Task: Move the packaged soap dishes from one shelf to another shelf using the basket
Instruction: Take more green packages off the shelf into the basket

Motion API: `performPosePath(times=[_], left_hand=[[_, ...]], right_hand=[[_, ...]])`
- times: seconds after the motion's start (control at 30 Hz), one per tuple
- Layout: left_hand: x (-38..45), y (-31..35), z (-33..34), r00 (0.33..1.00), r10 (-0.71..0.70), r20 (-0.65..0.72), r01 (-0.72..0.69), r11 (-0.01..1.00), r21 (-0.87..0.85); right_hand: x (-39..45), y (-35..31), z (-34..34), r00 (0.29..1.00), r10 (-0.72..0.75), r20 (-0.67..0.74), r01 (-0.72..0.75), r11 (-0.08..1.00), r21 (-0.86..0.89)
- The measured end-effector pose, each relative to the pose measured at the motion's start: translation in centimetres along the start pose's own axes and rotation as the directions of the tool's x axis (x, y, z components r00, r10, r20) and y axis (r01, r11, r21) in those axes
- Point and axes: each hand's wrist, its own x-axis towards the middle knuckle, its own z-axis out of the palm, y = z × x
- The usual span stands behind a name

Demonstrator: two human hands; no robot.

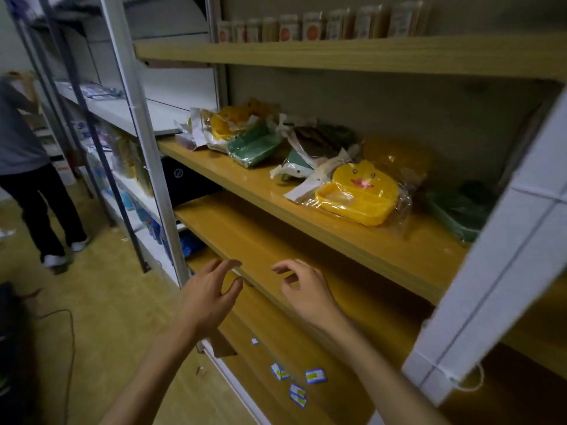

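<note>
Head view: the left hand (211, 294) and right hand (306, 291) hover empty, fingers loosely spread, at the edge of a bare lower shelf (245, 231). The packaged soap dishes (357, 196) lie on the shelf above, well apart from both hands.

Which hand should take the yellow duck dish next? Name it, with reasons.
Probably the right hand: it holds nothing and hangs nearer the duck dish, which lies up and to its right. The left hand, also holding nothing, is farther away.
</note>
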Motion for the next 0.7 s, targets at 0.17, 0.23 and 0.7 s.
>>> performPosePath(times=[0.17,0.23,0.7], left_hand=[[5.6,-3.8,-0.6,0.993,0.071,-0.095,-0.071,0.997,0.006],[8.0,-5.2,-1.4,0.988,0.093,-0.126,-0.096,0.995,-0.013],[26.4,-14.4,-11.3,0.909,0.407,-0.095,-0.412,0.91,-0.051]], right_hand=[[3.6,-1.6,1.8,1.0,0.029,0.003,-0.029,0.999,0.029],[5.2,-3.1,2.6,0.999,0.043,-0.013,-0.042,0.998,0.049],[20.5,-16.3,8.6,0.932,0.184,-0.311,-0.103,0.96,0.26]])
